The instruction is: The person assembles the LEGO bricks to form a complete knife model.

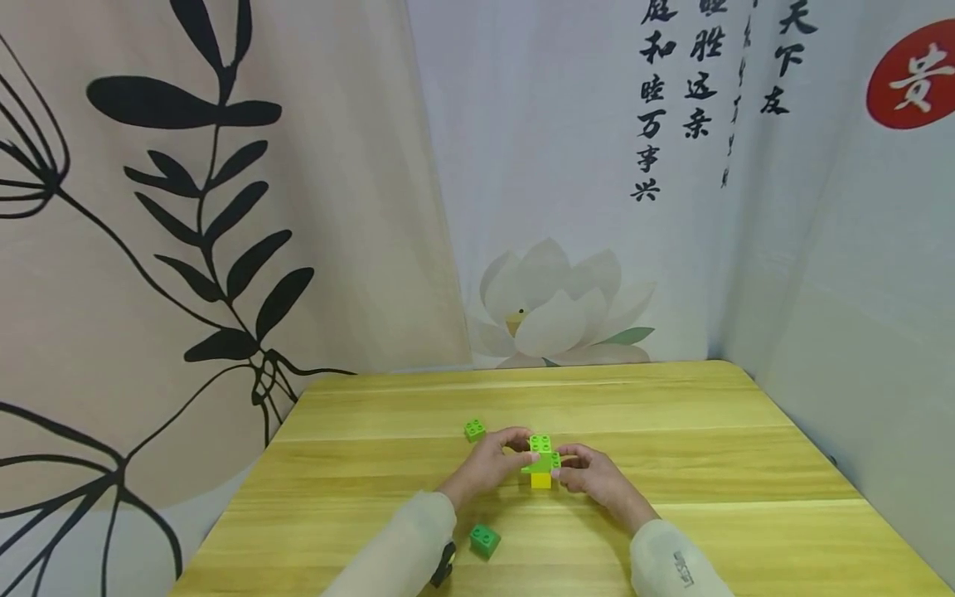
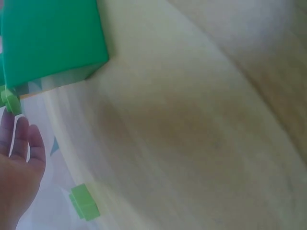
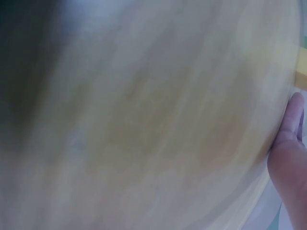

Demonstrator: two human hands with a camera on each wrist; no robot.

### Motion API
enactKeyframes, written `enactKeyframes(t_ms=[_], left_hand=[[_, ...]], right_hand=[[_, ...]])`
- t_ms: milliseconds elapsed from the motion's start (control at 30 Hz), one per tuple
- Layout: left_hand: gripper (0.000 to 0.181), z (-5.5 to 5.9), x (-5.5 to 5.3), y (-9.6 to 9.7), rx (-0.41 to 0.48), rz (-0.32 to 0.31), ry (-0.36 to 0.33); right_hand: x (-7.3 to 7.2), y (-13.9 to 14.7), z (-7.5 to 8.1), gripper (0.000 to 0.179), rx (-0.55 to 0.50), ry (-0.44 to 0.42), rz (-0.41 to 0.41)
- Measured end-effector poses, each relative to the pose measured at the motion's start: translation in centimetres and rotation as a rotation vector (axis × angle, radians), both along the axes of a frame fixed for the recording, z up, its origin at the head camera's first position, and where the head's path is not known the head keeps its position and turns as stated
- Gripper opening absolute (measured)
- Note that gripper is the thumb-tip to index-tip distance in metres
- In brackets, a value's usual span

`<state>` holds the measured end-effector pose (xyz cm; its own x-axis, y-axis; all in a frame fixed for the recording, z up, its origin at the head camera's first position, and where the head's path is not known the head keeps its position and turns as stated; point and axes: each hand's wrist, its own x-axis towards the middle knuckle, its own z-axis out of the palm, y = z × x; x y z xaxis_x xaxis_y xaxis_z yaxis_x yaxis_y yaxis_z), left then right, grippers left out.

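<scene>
A small stack of toy building bricks, light green above (image 1: 540, 460) with a yellow brick (image 1: 540, 481) at its foot, stands upright near the middle of the table. My left hand (image 1: 494, 458) grips the stack from the left, thumb across its near side. From the right, my right hand (image 1: 598, 478) pinches the light green brick (image 1: 555, 461) that juts out on that side. Part of the left fingers is hidden behind the stack. In the right wrist view the yellow brick (image 3: 301, 69) shows just beyond the fingertips of the right hand (image 3: 289, 153).
One loose light green brick (image 1: 474, 429) lies beyond the left hand. A darker green brick (image 1: 484, 541) sits nearer me, beside the left sleeve, and looms large in the left wrist view. The wooden table (image 1: 358, 464) ends at a curtain (image 1: 358, 207) behind.
</scene>
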<state>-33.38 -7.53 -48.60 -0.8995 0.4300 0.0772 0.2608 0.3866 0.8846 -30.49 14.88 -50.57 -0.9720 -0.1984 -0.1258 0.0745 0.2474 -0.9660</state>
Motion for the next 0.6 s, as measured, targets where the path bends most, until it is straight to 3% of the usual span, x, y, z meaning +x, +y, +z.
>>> enactKeyframes(t_ms=[367, 600], left_hand=[[0.036, 0.0, -0.2, 0.3, -0.018, 0.049, 0.0], [0.044, 0.4, -0.3, 1.1, -0.022, 0.037, 0.004]], right_hand=[[0.0, 0.1, 0.1, 0.051, -0.021, -0.005, 0.012], [0.1, 0.2, 0.0, 0.049, 0.002, 0.02, 0.027]])
